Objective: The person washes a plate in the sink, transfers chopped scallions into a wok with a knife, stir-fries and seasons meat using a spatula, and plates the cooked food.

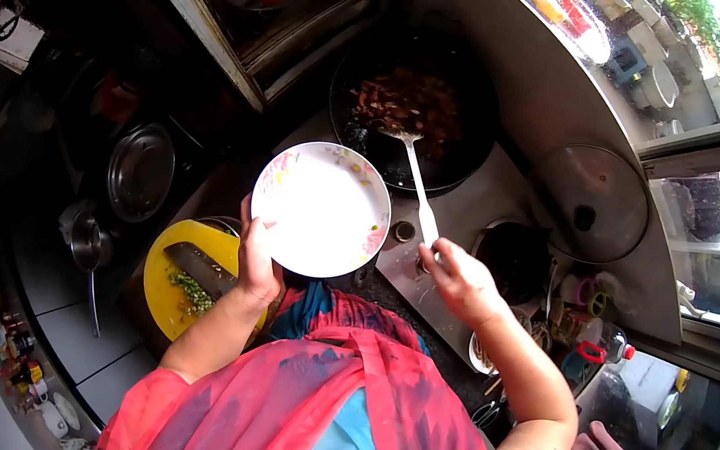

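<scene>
My left hand [257, 253] grips the rim of a white bowl [322, 210] with pink flowers along its inner edge. The bowl is held in front of my body, near the wok [363, 145], and looks empty. Closed around the handle of a spatula [420, 181] is my right hand [464, 284]. The spatula's head reaches into the dark wok and touches the browned food [412, 106], whose pieces I cannot identify. To the left, a yellow cutting board [162, 288] carries a cleaver [200, 270] and chopped green pieces [191, 292].
A glass lid [592, 201] leans against the wall at right, above a dark pot [510, 260]. At left are a metal bowl [140, 171] and a small saucepan [86, 243]. A red-capped bottle [613, 342] stands by the window.
</scene>
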Demonstrator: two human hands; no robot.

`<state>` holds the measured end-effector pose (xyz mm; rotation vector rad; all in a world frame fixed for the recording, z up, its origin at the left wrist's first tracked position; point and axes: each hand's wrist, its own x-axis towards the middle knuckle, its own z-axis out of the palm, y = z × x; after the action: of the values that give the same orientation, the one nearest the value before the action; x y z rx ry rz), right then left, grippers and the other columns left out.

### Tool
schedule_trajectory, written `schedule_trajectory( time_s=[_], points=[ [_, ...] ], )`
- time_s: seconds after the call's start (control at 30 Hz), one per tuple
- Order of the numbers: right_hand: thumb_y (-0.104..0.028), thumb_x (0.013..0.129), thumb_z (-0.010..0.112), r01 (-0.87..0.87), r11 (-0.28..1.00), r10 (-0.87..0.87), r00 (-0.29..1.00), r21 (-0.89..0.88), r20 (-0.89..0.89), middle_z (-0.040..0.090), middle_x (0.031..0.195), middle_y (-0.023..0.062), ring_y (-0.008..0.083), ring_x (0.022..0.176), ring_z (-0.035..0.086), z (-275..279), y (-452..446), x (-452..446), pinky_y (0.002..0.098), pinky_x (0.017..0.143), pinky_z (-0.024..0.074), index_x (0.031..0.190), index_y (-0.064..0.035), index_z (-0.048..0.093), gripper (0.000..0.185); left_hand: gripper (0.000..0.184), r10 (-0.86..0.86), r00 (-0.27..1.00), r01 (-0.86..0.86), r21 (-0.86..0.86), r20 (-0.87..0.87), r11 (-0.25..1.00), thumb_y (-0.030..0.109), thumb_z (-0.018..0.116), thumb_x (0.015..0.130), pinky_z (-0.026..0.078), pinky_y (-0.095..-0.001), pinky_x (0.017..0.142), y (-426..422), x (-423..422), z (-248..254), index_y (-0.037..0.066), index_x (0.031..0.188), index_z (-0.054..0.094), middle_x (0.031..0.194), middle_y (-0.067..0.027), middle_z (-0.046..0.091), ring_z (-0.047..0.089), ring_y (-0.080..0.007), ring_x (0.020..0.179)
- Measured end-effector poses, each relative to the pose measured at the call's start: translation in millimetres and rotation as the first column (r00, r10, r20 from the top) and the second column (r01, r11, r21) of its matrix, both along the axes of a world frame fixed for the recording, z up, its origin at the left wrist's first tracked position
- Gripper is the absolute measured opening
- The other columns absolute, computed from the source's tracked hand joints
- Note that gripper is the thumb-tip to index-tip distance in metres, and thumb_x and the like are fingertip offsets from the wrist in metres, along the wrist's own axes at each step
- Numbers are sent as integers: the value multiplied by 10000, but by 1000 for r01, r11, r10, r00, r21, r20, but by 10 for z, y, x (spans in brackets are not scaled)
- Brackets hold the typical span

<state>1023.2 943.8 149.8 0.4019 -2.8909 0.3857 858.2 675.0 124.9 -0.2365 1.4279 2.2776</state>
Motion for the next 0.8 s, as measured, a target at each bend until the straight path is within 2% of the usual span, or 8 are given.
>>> schedule_trajectory(
  time_s=[0.2, 0.3, 0.37, 0.43, 0.57, 0.63, 0.7, 0.8],
  points=[
    [54, 809, 633, 286, 907, -331, 938, -308, -106, 646, 923, 162, 306, 744, 657, 1024, 231, -352, 348, 666, 546, 1083, -19, 647, 284, 483, 6, 1000, -6, 29, 23, 1000, 116, 419, 821, 428, -362, 997, 69, -23, -12, 81, 1303, 426, 1265, -138, 525, 516, -248, 1183],
    [4, 875, 604, 481, 813, -507, 862, -327, 10, 663, 838, 125, 193, 747, 689, 1226, 504, -554, 271, 659, 523, 1018, 22, 677, 162, 485, 8, 1000, -8, 10, 28, 1000, 103, 416, 820, 424, -359, 1002, 78, -26, -63, 75, 1304, 422, 1266, -138, 523, 513, -248, 1186],
    [-23, 855, 601, 529, 762, -572, 820, -374, -5, 626, 722, 134, 209, 670, 661, 1168, 722, -710, 276, 632, 512, 953, 22, 681, 134, 485, 7, 999, -7, 0, 35, 1000, 98, 416, 819, 421, -357, 1006, 93, -44, -76, 71, 1303, 420, 1268, -138, 521, 512, -247, 1188],
    [-65, 902, 566, 656, 493, -651, 714, -572, 257, 694, 839, 109, 145, 754, 686, 1167, 942, -821, 254, 729, 545, 1001, 39, 694, 192, 484, 7, 999, -7, -3, 48, 1000, 94, 418, 818, 418, -356, 1009, 94, -61, -68, 67, 1301, 420, 1271, -137, 518, 509, -246, 1190],
    [-101, 905, 617, 626, -64, -459, 674, -778, 580, 645, 1085, 125, 231, 926, 671, 649, 1719, -559, 329, 919, 532, 1125, 40, 647, 263, 483, 42, 997, -42, -1, 58, 999, 97, 427, 819, 412, -354, 1012, 71, -100, -71, 65, 1300, 418, 1273, -137, 514, 503, -241, 1192],
    [-98, 902, 637, 524, -322, -412, 673, -789, 615, 625, 1122, 130, 239, 1001, 644, 19, 1704, -440, 370, 964, 529, 1161, 48, 608, 298, 485, 62, 997, -61, -6, 55, 998, 101, 433, 819, 405, -351, 1016, 39, -129, -99, 66, 1303, 415, 1274, -138, 513, 499, -239, 1193],
    [-105, 924, 627, 330, -476, -409, 738, -815, 537, 623, 1135, 139, 241, 1009, 635, -626, 1461, -470, 384, 953, 547, 1164, 67, 585, 298, 495, 74, 996, -73, -13, 55, 997, 109, 441, 821, 387, -346, 1031, 25, -159, -145, 66, 1312, 409, 1282, -138, 510, 492, -237, 1197],
    [-109, 954, 584, 176, -579, -432, 762, -796, 483, 619, 1163, 144, 263, 1031, 633, -980, 1064, -687, 403, 988, 534, 1169, 67, 574, 278, 500, 65, 998, -63, -69, 25, 996, 130, 447, 845, 378, -348, 1040, 18, -178, -158, 64, 1338, 393, 1308, -140, 500, 483, -235, 1214]
  ],
)
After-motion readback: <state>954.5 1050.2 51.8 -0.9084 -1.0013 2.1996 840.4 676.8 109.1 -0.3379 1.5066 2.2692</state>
